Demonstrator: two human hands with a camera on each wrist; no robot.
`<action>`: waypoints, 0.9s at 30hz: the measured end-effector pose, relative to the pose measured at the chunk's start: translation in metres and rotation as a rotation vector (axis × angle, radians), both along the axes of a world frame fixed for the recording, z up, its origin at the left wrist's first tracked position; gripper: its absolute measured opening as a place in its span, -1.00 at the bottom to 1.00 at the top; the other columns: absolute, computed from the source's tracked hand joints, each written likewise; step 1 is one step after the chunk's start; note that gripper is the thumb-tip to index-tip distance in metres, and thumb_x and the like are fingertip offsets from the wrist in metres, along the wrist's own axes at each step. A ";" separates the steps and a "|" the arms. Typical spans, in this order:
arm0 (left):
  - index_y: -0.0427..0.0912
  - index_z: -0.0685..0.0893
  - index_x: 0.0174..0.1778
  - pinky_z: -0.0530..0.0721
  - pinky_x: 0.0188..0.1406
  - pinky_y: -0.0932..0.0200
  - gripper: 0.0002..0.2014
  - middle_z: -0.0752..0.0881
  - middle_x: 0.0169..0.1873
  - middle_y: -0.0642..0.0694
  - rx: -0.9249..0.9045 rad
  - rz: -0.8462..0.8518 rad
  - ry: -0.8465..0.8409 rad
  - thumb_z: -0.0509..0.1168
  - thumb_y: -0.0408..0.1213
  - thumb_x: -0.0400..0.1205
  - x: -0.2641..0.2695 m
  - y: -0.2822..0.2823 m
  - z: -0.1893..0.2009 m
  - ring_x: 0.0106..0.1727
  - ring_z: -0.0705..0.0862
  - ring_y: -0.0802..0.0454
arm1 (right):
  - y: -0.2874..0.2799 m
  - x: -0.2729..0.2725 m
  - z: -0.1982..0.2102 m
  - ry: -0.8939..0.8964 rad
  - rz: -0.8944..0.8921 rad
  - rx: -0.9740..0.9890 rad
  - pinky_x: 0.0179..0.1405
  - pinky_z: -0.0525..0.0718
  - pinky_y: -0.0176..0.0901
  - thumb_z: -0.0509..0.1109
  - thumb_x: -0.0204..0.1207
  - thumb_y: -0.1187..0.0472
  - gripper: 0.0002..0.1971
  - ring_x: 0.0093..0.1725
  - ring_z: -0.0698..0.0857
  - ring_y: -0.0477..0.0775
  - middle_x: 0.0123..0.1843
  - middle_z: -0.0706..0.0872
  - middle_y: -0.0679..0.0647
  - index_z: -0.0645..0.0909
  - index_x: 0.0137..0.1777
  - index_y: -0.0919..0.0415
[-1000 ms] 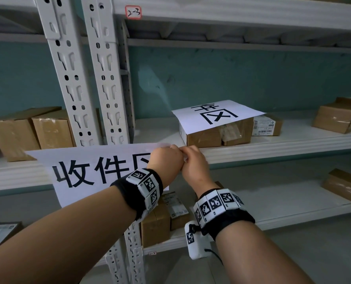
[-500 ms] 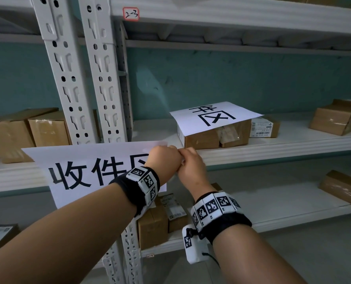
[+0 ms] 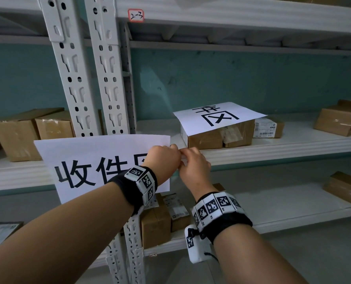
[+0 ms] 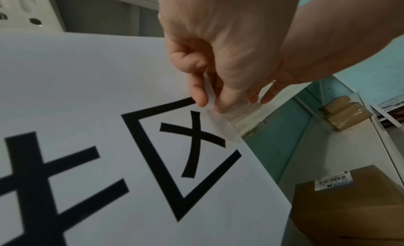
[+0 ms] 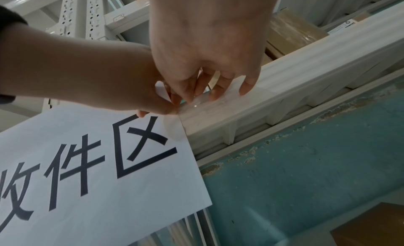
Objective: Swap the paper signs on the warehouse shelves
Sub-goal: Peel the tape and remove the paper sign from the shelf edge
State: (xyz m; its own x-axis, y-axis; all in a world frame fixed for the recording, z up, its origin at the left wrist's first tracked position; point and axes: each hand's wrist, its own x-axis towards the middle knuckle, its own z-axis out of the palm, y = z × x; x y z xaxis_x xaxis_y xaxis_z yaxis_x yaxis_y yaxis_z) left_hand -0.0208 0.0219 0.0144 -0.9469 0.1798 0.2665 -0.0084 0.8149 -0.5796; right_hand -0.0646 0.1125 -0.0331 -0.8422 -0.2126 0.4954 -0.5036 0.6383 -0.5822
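Clearly the paper sign hanging off the shelf edge is light, limp and easily torn. Both hands meet at its upper right corner: the left hand pinches the clear tape, and the right hand rests loosely curled fingers there.

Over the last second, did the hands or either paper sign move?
Nothing visibly changed. Both hands stay at the top right corner of the hanging sign: the left hand pinches the clear tape there, and the right hand has its fingers on the shelf edge. The second sign still lies on the box.
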 end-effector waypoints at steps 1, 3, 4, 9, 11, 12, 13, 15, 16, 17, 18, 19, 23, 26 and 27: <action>-0.30 0.56 0.25 0.25 -0.61 0.18 -0.71 0.58 0.09 -0.16 -0.016 0.001 -0.006 0.05 -0.52 0.69 0.001 0.001 0.000 -0.05 0.71 -0.08 | 0.000 0.000 0.000 0.000 0.000 -0.006 0.26 0.40 0.13 0.29 0.53 0.26 -0.74 0.23 0.58 0.16 0.18 0.61 0.04 0.62 0.19 0.06; -0.31 0.57 0.26 0.25 -0.62 0.19 -0.71 0.58 0.11 -0.16 -0.035 0.013 -0.017 0.05 -0.52 0.69 0.002 0.004 0.000 -0.03 0.70 -0.07 | 0.000 0.001 0.001 0.002 0.003 -0.003 0.26 0.40 0.12 0.28 0.53 0.27 -0.72 0.24 0.58 0.16 0.19 0.60 0.04 0.62 0.21 0.06; -0.31 0.57 0.26 0.22 -0.63 0.19 -0.71 0.58 0.11 -0.16 -0.041 0.021 -0.017 0.05 -0.52 0.69 0.003 0.006 0.000 -0.03 0.70 -0.06 | 0.001 0.002 0.001 0.003 0.004 0.001 0.26 0.40 0.12 0.27 0.53 0.27 -0.71 0.24 0.58 0.16 0.19 0.60 0.04 0.61 0.22 0.07; -0.32 0.58 0.20 0.17 -0.63 0.19 -0.71 0.59 0.10 -0.16 -0.055 0.033 -0.029 0.05 -0.55 0.66 0.003 0.007 0.005 -0.01 0.70 -0.07 | 0.002 0.003 0.002 0.011 0.002 0.017 0.24 0.41 0.12 0.27 0.52 0.26 -0.71 0.22 0.58 0.18 0.18 0.61 0.06 0.62 0.21 0.08; -0.32 0.59 0.19 0.20 -0.64 0.20 -0.72 0.60 0.10 -0.15 -0.049 0.041 -0.032 0.06 -0.56 0.65 0.002 0.007 0.006 -0.02 0.71 -0.07 | 0.001 0.003 0.003 0.017 -0.002 0.035 0.24 0.41 0.12 0.27 0.53 0.24 -0.72 0.21 0.58 0.17 0.18 0.61 0.05 0.62 0.20 0.07; -0.32 0.59 0.18 0.21 -0.63 0.21 -0.72 0.60 0.09 -0.15 -0.042 0.046 -0.035 0.06 -0.56 0.65 0.002 0.007 0.006 -0.03 0.71 -0.07 | 0.001 0.002 0.004 0.016 -0.002 0.046 0.24 0.41 0.12 0.26 0.53 0.24 -0.73 0.21 0.58 0.17 0.18 0.61 0.05 0.62 0.20 0.07; -0.32 0.59 0.18 0.22 -0.62 0.21 -0.72 0.60 0.09 -0.15 -0.034 0.047 -0.039 0.06 -0.56 0.65 0.002 0.007 0.006 -0.03 0.72 -0.07 | 0.001 0.002 0.005 0.011 -0.002 0.052 0.24 0.41 0.12 0.26 0.54 0.23 -0.73 0.22 0.58 0.17 0.18 0.61 0.05 0.63 0.20 0.06; -0.31 0.60 0.15 0.22 -0.62 0.21 -0.73 0.60 0.07 -0.15 -0.022 0.040 -0.052 0.07 -0.57 0.65 0.001 0.006 0.006 -0.05 0.72 -0.08 | 0.002 0.002 0.006 0.011 0.001 0.056 0.23 0.41 0.11 0.27 0.54 0.23 -0.73 0.23 0.57 0.18 0.19 0.62 0.03 0.64 0.20 0.06; -0.30 0.61 0.13 0.21 -0.61 0.20 -0.73 0.61 0.04 -0.15 -0.016 0.036 -0.059 0.07 -0.57 0.65 0.002 0.005 0.006 -0.07 0.72 -0.09 | 0.003 0.002 0.006 0.022 0.000 0.064 0.23 0.40 0.10 0.27 0.54 0.23 -0.73 0.24 0.56 0.17 0.21 0.63 0.02 0.64 0.20 0.06; -0.29 0.61 0.11 0.19 -0.61 0.20 -0.74 0.60 0.00 -0.15 -0.010 0.035 -0.066 0.07 -0.57 0.64 0.003 0.004 0.006 -0.12 0.70 -0.09 | 0.003 0.002 0.006 0.039 -0.003 0.077 0.22 0.39 0.08 0.28 0.54 0.23 -0.73 0.25 0.55 0.16 0.22 0.63 0.01 0.64 0.21 0.06; -0.28 0.61 0.10 0.17 -0.61 0.20 -0.74 0.57 -0.07 -0.15 -0.006 0.036 -0.071 0.07 -0.57 0.64 0.004 0.003 0.006 -0.21 0.66 -0.08 | 0.004 0.002 0.005 0.056 -0.007 0.090 0.22 0.38 0.07 0.30 0.54 0.23 -0.74 0.25 0.54 0.15 0.24 0.63 0.00 0.64 0.20 0.06; -0.26 0.61 0.09 0.16 -0.61 0.20 -0.73 0.51 -0.14 -0.14 -0.005 0.036 -0.075 0.07 -0.57 0.64 0.005 0.003 0.006 -0.32 0.58 -0.05 | 0.004 0.002 0.005 0.071 -0.008 0.099 0.22 0.37 0.07 0.31 0.54 0.23 -0.74 0.25 0.53 0.15 0.25 0.63 -0.01 0.65 0.20 0.07; -0.22 0.61 0.04 0.13 -0.62 0.19 -0.73 0.35 -0.32 -0.09 -0.025 0.030 -0.091 0.07 -0.58 0.61 0.006 0.003 0.006 -0.55 0.25 0.04 | 0.003 0.002 0.000 0.117 -0.008 0.092 0.16 0.36 0.03 0.35 0.51 0.25 -0.77 0.23 0.54 0.17 0.25 0.64 0.02 0.67 0.15 0.14; -0.17 0.56 -0.07 0.13 -0.62 0.19 -0.77 0.22 -0.43 -0.06 -0.026 0.022 -0.089 0.09 -0.57 0.61 0.006 0.002 0.006 -0.56 0.25 0.04 | 0.002 0.001 -0.001 0.135 -0.012 0.096 0.14 0.36 0.02 0.36 0.51 0.25 -0.78 0.21 0.55 0.16 0.22 0.64 0.02 0.68 0.13 0.12; -0.16 0.50 -0.12 0.13 -0.62 0.19 -0.78 0.22 -0.43 -0.06 -0.020 0.021 -0.091 0.09 -0.58 0.61 0.005 0.002 0.005 -0.56 0.25 0.04 | 0.001 0.000 -0.001 0.138 -0.014 0.098 0.14 0.36 0.01 0.36 0.51 0.26 -0.78 0.20 0.55 0.16 0.21 0.63 0.02 0.68 0.13 0.12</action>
